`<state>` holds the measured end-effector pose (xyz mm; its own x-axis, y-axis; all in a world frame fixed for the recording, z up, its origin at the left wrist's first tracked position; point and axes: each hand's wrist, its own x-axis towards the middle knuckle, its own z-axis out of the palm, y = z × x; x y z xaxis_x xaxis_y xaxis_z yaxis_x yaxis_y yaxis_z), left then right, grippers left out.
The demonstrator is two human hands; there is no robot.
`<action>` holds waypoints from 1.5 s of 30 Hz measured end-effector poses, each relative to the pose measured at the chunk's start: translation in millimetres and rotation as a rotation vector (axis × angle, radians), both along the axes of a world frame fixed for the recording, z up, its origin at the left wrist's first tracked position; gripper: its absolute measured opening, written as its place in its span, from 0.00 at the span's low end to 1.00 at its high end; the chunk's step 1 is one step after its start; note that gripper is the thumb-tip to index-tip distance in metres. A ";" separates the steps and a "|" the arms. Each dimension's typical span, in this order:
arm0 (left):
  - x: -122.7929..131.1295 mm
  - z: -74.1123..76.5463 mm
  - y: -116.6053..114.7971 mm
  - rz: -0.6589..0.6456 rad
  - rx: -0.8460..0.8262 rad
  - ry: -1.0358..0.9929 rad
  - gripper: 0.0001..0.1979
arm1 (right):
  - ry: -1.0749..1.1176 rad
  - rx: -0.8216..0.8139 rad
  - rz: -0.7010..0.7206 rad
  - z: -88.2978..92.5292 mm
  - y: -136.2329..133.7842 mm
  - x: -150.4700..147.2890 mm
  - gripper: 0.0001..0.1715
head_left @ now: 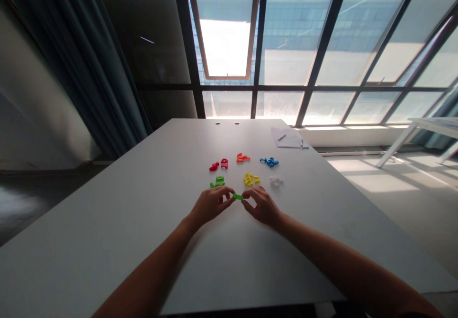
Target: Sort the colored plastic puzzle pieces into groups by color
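A small green piece [238, 196] is held between my two hands, just above the white table [143, 213]. My left hand [212, 203] pinches its left end between thumb and fingers. On its right end, the fingertips of my right hand [262, 204] are closed. Beyond my left hand lies a small pile of green pieces [219, 181], partly hidden by that hand. Yellow pieces [251, 179] form a cluster just past my right hand, with white pieces [275, 181] to their right.
Farther back lie red pieces [213, 166], a pinkish-red piece [224, 164], orange pieces [243, 157] and blue pieces [269, 162]. Paper sheets [291, 138] with a pen are at the back right. Another white table [438, 124] stands at the far right.
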<state>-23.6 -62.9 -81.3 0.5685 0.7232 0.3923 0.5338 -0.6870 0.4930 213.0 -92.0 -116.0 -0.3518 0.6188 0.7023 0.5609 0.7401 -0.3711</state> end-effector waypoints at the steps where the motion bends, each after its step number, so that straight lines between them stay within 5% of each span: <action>1: 0.1 -0.2 0.1 -0.004 -0.002 -0.004 0.10 | 0.003 -0.002 -0.003 0.6 -0.4 -0.2 0.02; 19: 1.8 -0.1 -1.4 0.009 0.032 -0.003 0.10 | 0.028 0.028 -0.007 2.0 -1.1 -0.5 0.04; 24: -3.7 1.2 3.5 0.163 0.081 -0.050 0.13 | 0.054 0.007 -0.004 3.0 -1.3 -0.2 0.14; 36: -42.5 2.7 36.2 0.706 0.174 -0.056 0.12 | 0.017 -0.016 -0.004 -2.3 0.1 2.4 0.14; 45: -55.4 -20.2 51.4 0.761 -0.128 0.205 0.12 | -0.055 -0.067 0.002 -7.9 2.5 2.2 0.10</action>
